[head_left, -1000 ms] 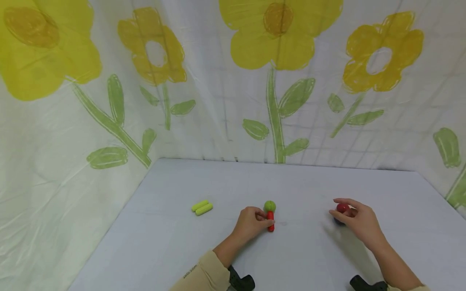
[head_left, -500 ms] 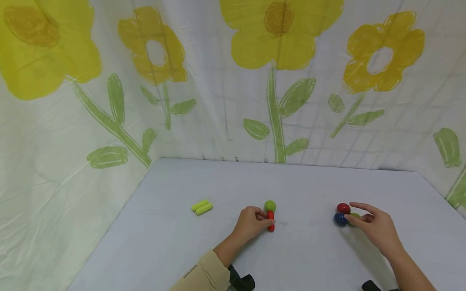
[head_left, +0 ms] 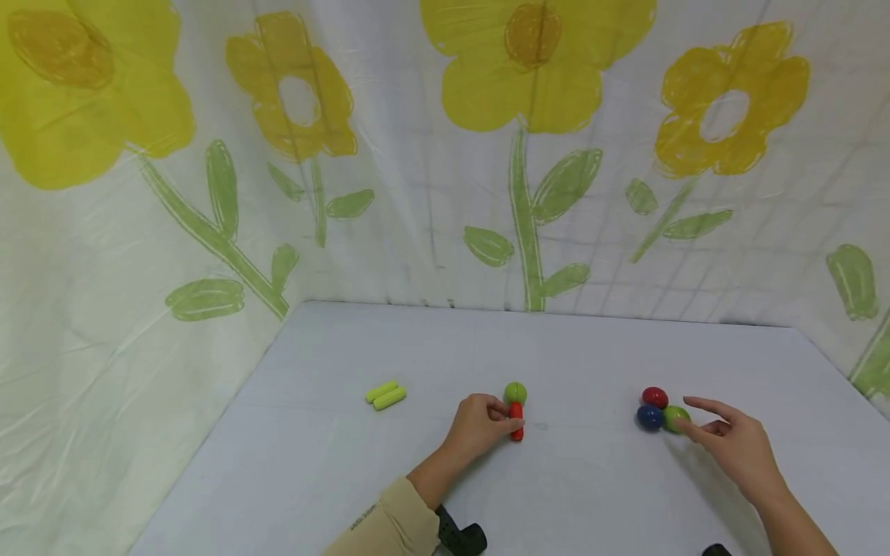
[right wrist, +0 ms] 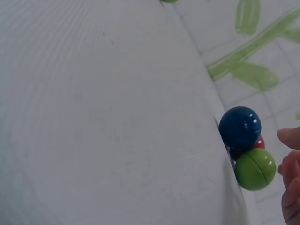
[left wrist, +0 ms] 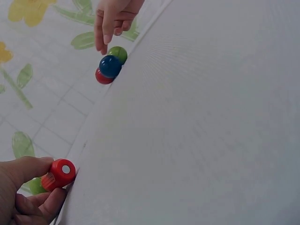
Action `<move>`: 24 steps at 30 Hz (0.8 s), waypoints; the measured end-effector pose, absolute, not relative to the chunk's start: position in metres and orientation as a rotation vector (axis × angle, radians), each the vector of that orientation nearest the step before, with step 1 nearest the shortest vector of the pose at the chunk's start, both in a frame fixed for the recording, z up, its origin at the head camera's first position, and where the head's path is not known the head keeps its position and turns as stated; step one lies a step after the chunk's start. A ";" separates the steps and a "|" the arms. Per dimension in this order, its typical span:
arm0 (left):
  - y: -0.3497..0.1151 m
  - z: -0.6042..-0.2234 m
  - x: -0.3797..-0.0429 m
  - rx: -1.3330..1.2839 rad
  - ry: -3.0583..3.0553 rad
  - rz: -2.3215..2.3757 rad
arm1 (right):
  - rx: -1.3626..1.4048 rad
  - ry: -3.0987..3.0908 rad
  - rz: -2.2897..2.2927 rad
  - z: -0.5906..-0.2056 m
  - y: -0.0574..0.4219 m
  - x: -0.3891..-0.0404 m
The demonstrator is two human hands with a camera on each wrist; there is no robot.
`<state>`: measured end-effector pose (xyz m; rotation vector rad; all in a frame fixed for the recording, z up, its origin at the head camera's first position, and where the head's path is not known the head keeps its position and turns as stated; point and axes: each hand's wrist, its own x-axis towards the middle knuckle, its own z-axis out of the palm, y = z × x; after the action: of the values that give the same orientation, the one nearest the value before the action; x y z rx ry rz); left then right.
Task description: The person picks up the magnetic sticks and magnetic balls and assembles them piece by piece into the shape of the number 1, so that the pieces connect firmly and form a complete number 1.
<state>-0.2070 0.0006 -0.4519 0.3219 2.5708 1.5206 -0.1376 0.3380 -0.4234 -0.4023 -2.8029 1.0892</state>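
Observation:
My left hand [head_left: 480, 426] pinches a short red rod [head_left: 517, 423] between thumb and fingers. A pale round disc shows on the rod's near end in the left wrist view. At its far end sits a green ball [head_left: 515, 392] with a seam. On the right, a red ball [head_left: 655, 398], a blue ball [head_left: 650, 418] and a second green ball [head_left: 676, 418] lie clustered. My right hand [head_left: 737, 444] is just right of that green ball, thumb and index finger spread. A gap separates its fingers from the balls in the right wrist view [right wrist: 291, 176].
Two yellow-green rods [head_left: 385, 395] lie side by side on the white table [head_left: 577, 479], left of my left hand. Behind the table hangs a white curtain [head_left: 403, 255] printed with yellow flowers.
My right hand has drawn back to the right from the red and blue balls, uncovering the green one. The left hand and its red rod have stayed in place.

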 end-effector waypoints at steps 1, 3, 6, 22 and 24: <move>0.001 -0.452 -0.207 0.326 2.570 1.522 | -0.412 -2.808 1.099 -0.425 0.339 -0.138; 0.001 -0.452 -0.206 0.329 2.566 1.524 | -0.432 -2.820 1.118 -0.427 0.340 -0.138; 0.001 -0.451 -0.206 0.327 2.565 1.524 | -0.442 -2.830 1.139 -0.429 0.342 -0.139; 0.000 -0.451 -0.207 0.343 2.557 1.540 | -0.439 -2.845 1.133 -0.437 0.344 -0.142; -0.001 -0.451 -0.207 0.344 2.557 1.539 | -0.430 -2.835 1.134 -0.439 0.344 -0.142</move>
<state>-0.2066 -0.0007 -0.4510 0.3435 2.5569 1.5386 -0.1421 0.3437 -0.4391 -0.4302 -2.8354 1.1339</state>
